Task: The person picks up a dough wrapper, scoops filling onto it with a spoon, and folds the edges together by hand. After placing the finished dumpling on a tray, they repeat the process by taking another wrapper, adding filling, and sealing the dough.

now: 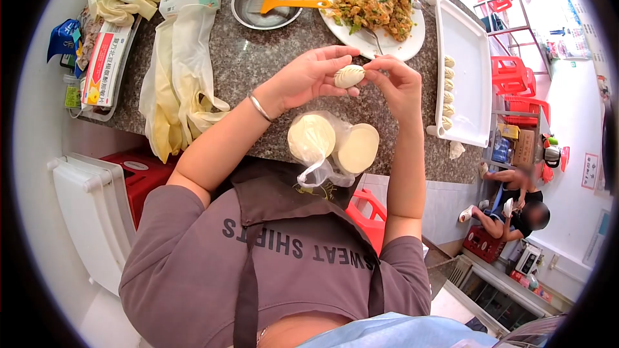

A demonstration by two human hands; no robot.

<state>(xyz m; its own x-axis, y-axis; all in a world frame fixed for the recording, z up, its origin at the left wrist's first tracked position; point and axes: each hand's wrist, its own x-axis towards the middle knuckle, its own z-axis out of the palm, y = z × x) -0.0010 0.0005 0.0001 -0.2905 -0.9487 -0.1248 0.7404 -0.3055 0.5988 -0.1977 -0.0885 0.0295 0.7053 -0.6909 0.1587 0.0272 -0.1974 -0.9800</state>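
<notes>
Blue cloth lies nearest me, and over the counter my left hand cradles the pleated dumpling while my right hand pinches its end in narrow grip, best pressed lightly, without crushing the pleats.

The worktop, a grey-brown speckled stone slab, spreads beneath and around the left fingers and right fingers. Beyond them sits a round white plate of orange-brown chopped filling with a metal utensil. Farther left is a round metal bowl with an orange-handled brush across it. Nearer the body than the fingers, two stacks of round cream wrappers lie with a clear plastic bag. To their right, a long white tray bears a row of cream pleated dumplings; well to their left lie long pale-yellow gloves.
</notes>
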